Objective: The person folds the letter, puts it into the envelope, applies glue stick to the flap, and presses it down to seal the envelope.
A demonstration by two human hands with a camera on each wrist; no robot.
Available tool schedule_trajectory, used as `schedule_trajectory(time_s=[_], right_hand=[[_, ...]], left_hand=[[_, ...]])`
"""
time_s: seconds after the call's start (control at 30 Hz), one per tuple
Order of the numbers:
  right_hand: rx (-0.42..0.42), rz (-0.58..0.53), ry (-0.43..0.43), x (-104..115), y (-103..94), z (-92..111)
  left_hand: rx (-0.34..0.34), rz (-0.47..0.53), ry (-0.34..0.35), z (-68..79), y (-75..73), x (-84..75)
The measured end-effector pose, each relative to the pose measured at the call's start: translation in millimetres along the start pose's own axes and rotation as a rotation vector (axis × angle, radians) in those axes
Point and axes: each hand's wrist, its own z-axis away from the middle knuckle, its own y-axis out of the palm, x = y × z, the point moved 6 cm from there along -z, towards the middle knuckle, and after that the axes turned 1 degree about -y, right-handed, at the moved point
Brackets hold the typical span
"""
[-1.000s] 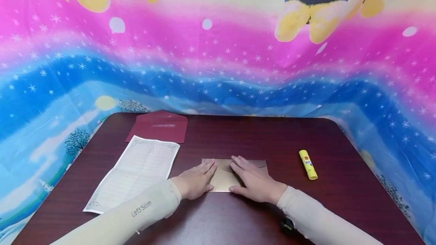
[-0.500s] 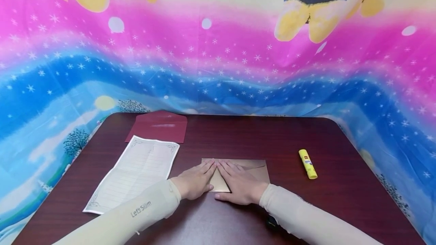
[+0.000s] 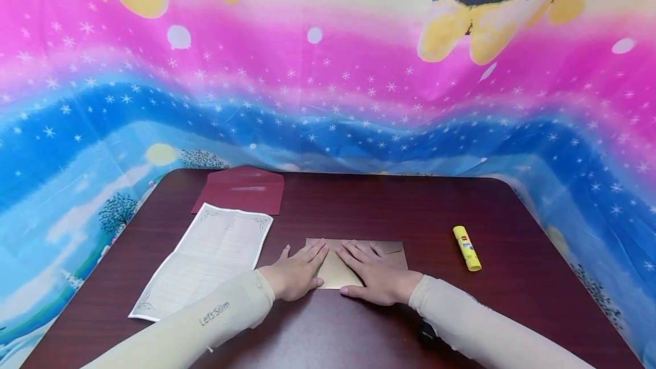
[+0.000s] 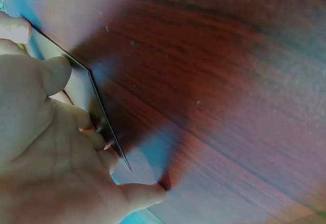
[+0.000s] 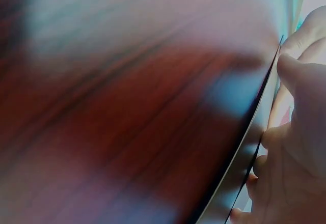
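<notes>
a person's two bare hands are resting on a small gold envelope point(image 3: 332, 275), which is lying flat near the middle of a dark reddish-brown tabletop point(image 3: 369, 204). the left hand point(image 3: 294, 274) is covering the envelope's left end; its fingers are stretching out and grasping nothing, with the little finger spreading away past the envelope's edge. the right hand point(image 3: 378, 279) is lying across the right part, its fingers also extending straight and loose, the thumb pointing left along the near edge. a strip of gold is showing between the hands, and a flap line is appearing at the far right corner.

to the left, a lined white sheet point(image 3: 210, 258) with a decorative border is lying at a slant, showing fold creases; its far end is overlapping a dark red envelope point(image 3: 245, 191), whose pointed flap is facing away from the person. well apart on the right, a yellow glue stick point(image 3: 467, 249) is lying on its side. pale sleeves point(image 3: 241, 305) are covering both forearms, the left one bearing dark lettering. behind the tabletop, a pink and blue snowflake cloth point(image 3: 328, 95) is hanging.
</notes>
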Motion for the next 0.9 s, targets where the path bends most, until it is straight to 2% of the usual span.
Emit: schedule_trajectory(time_s=[0.27,0.53,0.9], right_hand=[[0.0,-0.004,0.005,-18.7,-2.9,17.2],[0.022,0.005,0.048,-41.8,-4.5,32.9],[0.022,-0.018,0.066,-61.4,-12.0,54.8]], left_hand=[[-0.001,0.01,-0.003,-0.3,-0.6,-0.5],[0.006,0.026,-0.004,0.7,-0.7,1.4],[0.001,0.014,0.004,-0.6,0.1,0.6]])
